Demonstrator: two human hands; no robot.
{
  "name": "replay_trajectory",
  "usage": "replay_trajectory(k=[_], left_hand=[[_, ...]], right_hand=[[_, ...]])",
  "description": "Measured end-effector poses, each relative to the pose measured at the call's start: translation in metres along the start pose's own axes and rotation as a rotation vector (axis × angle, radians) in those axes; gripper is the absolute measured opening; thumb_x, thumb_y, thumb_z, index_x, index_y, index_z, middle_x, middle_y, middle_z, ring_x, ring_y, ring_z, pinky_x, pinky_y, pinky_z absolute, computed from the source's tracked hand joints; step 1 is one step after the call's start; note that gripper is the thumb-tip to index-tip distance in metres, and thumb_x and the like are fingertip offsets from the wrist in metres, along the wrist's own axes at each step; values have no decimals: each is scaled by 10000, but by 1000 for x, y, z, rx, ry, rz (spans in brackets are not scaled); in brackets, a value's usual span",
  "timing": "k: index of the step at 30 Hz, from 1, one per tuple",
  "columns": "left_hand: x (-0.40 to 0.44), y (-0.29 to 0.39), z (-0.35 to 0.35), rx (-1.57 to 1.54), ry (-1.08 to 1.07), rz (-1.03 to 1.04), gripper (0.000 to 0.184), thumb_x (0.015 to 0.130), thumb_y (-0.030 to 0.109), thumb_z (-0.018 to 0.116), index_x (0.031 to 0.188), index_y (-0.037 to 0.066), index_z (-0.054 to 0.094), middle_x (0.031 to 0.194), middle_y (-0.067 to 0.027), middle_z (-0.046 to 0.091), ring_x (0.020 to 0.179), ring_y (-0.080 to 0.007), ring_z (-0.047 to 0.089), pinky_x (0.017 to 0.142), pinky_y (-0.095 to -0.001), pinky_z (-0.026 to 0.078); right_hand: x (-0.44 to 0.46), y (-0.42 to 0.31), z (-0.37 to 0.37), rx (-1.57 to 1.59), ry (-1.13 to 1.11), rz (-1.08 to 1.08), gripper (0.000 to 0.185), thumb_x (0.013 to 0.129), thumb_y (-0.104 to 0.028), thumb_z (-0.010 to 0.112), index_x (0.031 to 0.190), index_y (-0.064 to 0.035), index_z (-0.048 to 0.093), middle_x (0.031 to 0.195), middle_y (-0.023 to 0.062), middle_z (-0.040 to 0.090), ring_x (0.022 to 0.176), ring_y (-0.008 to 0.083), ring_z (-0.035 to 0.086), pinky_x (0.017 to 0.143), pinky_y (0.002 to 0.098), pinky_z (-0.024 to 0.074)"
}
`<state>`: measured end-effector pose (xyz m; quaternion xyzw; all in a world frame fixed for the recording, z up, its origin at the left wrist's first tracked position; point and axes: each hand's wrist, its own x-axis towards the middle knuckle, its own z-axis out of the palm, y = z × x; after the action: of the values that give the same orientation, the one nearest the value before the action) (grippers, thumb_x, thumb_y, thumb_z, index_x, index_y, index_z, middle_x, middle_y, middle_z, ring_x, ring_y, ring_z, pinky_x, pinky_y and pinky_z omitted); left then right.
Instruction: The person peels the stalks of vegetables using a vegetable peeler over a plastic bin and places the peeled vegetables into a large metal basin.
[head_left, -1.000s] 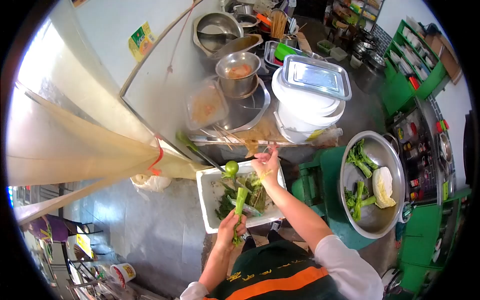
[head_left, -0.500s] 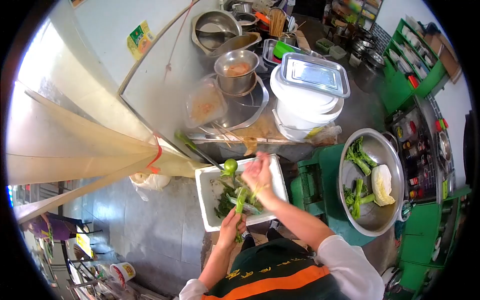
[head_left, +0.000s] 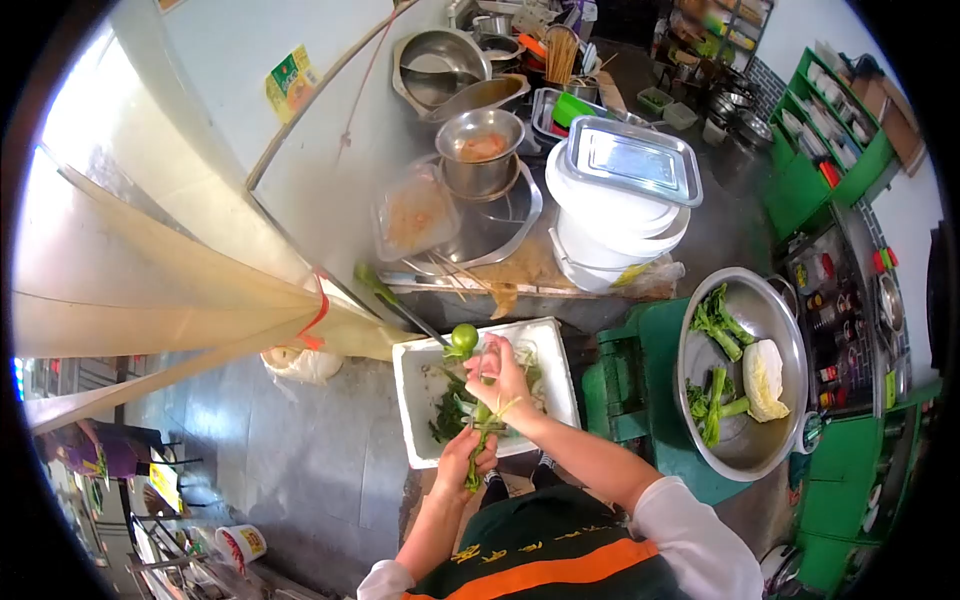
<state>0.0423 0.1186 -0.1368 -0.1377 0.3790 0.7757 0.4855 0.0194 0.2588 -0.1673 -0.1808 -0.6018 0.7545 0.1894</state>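
My left hand is closed around a leafy green vegetable stalk, held upright over the near side of a white foam box. Just above it is my right hand, its fingers curled around what looks like a peeler; a thin grey bar crosses the stalk, and the grip is mostly hidden. Pale thin strips hang by the right hand. Dark green leaves and pale scraps lie in the box. A round green thing is at its far side, by a dark rod.
To the right, a steel basin on a green stand holds green stalks and a pale cabbage. White buckets with a metal tray on top, and steel pots, stand beyond the box. A pale curtain hangs at left.
My right hand has come back towards me from the box's far side, down to the stalk. My left hand still grips the stalk. The view has shifted slightly.
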Motion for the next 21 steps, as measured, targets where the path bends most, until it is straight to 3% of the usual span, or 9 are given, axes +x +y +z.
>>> replay_trajectory(k=[3, 5, 9, 10, 13, 15, 19, 20, 21], left_hand=[[-11, 0, 3, 30, -40, 15, 236, 852, 138, 376, 1052, 17, 405, 687, -35, 419, 478, -57, 303, 414, -176, 250], [-15, 4, 1, 96, -33, 17, 252, 853, 137, 375, 1074, 20, 406, 698, -29, 420, 483, -54, 304, 419, -174, 253], [-11, -5, 1, 238, 71, 118, 305, 845, 83, 392, 1143, 21, 394, 694, -11, 416, 503, -47, 316, 434, -169, 261], [-8, -8, -2, 238, 67, 113, 305, 845, 83, 392, 1143, 21, 394, 694, -11, 416, 503, -47, 316, 434, -169, 261], [-5, -11, -6, 474, 50, 143, 388, 840, 78, 400, 1224, 52, 354, 713, -13, 414, 514, -49, 319, 445, -180, 278], [-10, -11, -5, 444, 59, 270, 432, 842, 71, 385, 1267, 55, 305, 708, -3, 411, 517, -49, 317, 456, -172, 279], [-14, -8, -4, 495, 71, 280, 428, 848, 64, 376, 1269, 46, 297, 704, 1, 405, 525, -42, 318, 456, -162, 281], [-13, -12, -6, 492, 71, 273, 428, 848, 64, 376, 1269, 46, 297, 704, 1, 405, 525, -42, 318, 456, -162, 281], [-8, -14, -8, 476, 59, 261, 426, 849, 66, 378, 1266, 43, 298, 702, 3, 403, 525, -40, 318, 456, -161, 282]], right_hand=[[44, 29, -26, -258, 291, -149, 600, 604, -39, 599, 1121, -19, 297, 741, 64, 522, 656, 133, 518, 654, 274, 431], [62, 25, -46, -124, 491, -106, 571, 596, -30, 597, 1088, -50, 309, 723, 51, 523, 612, 126, 505, 570, 251, 435], [33, 20, -26, 250, 273, 34, 620, 585, 6, 599, 1119, -61, 292, 757, 67, 539, 626, 115, 504, 614, 246, 447], [16, 17, -15, 204, 162, 75, 635, 589, -2, 599, 1138, -59, 285, 763, 63, 539, 645, 112, 501, 655, 259, 442], [5, 11, 6, -105, 60, -169, 593, 601, -33, 596, 1116, -38, 303, 764, 64, 533, 669, 131, 510, 663, 276, 439], [38, 19, -15, -350, 330, -109, 566, 607, -46, 602, 1092, -21, 311, 768, 70, 537, 666, 136, 511, 640, 265, 433], [47, 16, -31, -89, 438, -174, 536, 624, -75, 615, 1072, -28, 322, 711, 57, 533, 618, 137, 504, 573, 223, 427], [38, 26, -27, 452, 287, -30, 527, 625, -45, 606, 1072, -48, 328, 731, 62, 548, 643, 128, 513, 585, 233, 433], [22, 16, -16, 252, 206, -29, 526, 632, -60, 610, 1078, -59, 330, 738, 57, 542, 648, 128, 514, 599, 243, 436]])
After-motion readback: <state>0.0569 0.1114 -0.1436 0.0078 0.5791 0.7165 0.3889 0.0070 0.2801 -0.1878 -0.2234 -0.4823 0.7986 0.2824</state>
